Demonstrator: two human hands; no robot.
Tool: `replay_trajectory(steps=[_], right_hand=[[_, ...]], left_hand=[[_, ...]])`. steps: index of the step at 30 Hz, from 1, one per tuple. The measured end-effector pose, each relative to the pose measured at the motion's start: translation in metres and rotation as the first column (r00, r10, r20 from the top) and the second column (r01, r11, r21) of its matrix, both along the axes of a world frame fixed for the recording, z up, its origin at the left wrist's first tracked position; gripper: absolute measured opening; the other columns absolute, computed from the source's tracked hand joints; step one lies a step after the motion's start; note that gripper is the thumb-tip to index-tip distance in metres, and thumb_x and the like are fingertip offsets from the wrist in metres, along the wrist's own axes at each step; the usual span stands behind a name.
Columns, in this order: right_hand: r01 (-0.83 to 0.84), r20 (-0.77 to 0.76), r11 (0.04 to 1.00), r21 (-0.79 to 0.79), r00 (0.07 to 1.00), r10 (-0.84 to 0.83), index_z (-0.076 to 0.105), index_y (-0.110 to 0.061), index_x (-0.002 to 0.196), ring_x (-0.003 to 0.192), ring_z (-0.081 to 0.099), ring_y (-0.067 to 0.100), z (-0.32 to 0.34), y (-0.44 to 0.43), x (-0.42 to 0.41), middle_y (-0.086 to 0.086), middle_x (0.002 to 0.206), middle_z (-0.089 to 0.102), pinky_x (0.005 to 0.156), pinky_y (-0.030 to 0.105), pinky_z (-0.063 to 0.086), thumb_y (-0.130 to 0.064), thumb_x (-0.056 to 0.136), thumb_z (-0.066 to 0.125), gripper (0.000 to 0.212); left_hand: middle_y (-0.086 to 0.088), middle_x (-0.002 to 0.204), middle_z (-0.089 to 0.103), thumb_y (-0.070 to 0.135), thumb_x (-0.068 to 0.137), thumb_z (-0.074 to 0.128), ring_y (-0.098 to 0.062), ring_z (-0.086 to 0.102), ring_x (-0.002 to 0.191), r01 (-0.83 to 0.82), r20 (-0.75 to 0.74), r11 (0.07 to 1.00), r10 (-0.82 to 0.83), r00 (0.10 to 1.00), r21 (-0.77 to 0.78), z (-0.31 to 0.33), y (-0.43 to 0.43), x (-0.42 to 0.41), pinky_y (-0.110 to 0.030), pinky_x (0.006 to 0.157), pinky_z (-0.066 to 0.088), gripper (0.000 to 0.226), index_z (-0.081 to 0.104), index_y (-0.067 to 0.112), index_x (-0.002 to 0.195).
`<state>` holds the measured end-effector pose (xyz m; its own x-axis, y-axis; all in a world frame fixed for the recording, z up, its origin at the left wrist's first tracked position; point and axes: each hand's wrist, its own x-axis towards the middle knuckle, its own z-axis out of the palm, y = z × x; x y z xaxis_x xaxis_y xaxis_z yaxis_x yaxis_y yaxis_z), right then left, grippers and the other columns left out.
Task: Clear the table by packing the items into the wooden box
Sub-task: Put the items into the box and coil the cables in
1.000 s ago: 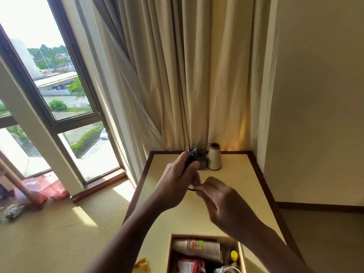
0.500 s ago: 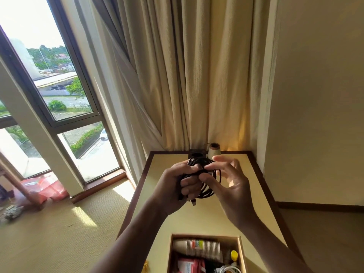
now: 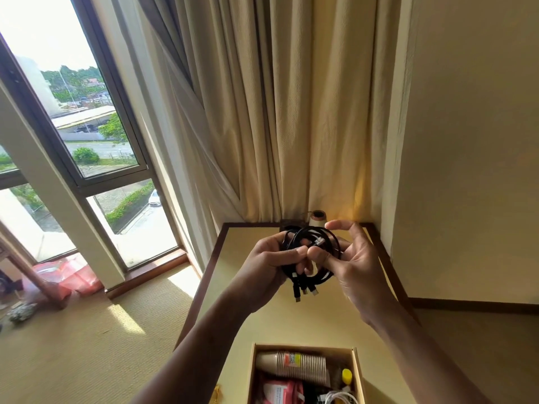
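A coil of black cable (image 3: 328, 275) with several plug ends hanging down is held in the air above the table (image 3: 291, 322). My left hand (image 3: 268, 266) grips the coil's left side. My right hand (image 3: 353, 258) pinches its right side between thumb and fingers. The wooden box (image 3: 357, 371) sits at the table's near edge, below the hands. Inside it lie a stack of paper cups (image 3: 294, 364), a pink pouch (image 3: 281, 392), a white cable (image 3: 341, 398) and a small yellow-capped thing (image 3: 347, 374).
A cream thread cone (image 3: 317, 218) stands at the table's far edge, next to a dark object partly hidden behind the cable. Curtains hang behind the table, a wall runs on the right, a window on the left. A yellow tassel (image 3: 215, 396) lies left of the box.
The hands rose slightly and came together on the cable. The loose cable is now gathered into a round coil held by both hands, with its plugs hanging down.
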<state>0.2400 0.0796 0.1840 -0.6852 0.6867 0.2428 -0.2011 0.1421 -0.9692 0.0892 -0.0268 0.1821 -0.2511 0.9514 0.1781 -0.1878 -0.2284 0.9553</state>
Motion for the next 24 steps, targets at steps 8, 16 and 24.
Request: replay_trajectory(steps=[8, 16, 24], right_hand=[[-0.11, 0.004, 0.981, -0.16, 0.994, 0.112, 0.062, -0.026, 0.12, 0.109, 0.07, 0.032, 0.004, 0.004, 0.002, 0.009, 0.113, 0.074, 0.096, 0.06, 0.053, -0.045, 0.055, 0.094, 0.075], [-0.175, -0.073, 0.942, -0.285, 0.984, 0.161, 0.059, -0.015, 0.127, 0.083, 0.071, 0.023, 0.011, 0.009, 0.006, 0.01, 0.094, 0.074, 0.085, 0.042, 0.054, -0.013, 0.073, 0.079, 0.058], [0.208, 0.02, 0.965, 0.163, 0.977, -0.214, 0.069, -0.025, 0.113, 0.098, 0.073, 0.011, 0.0, -0.017, -0.001, -0.009, 0.101, 0.076, 0.08, 0.025, 0.059, -0.028, 0.082, 0.081, 0.033]], left_hand=[[-0.016, 0.08, 0.042, 0.01, 0.106, 0.052, -0.031, 0.053, 0.079, 0.238, 0.107, 0.967, -0.228, 0.968, -0.094, -0.001, 0.002, -0.011, -0.068, 0.106, 0.043, 0.016, 0.06, 0.0, 0.117], [-0.019, 0.075, 0.051, 0.001, 0.1, 0.059, -0.029, 0.067, 0.075, 0.281, 0.177, 0.959, -0.269, 0.947, -0.046, -0.001, 0.002, -0.008, -0.069, 0.097, 0.05, 0.007, 0.059, 0.0, 0.107], [-0.01, 0.069, 0.059, 0.001, 0.098, 0.065, -0.023, 0.059, 0.06, -0.313, -0.224, 0.948, 0.294, 0.929, -0.051, -0.001, 0.005, 0.013, -0.038, 0.063, 0.056, 0.012, 0.06, -0.001, 0.109]])
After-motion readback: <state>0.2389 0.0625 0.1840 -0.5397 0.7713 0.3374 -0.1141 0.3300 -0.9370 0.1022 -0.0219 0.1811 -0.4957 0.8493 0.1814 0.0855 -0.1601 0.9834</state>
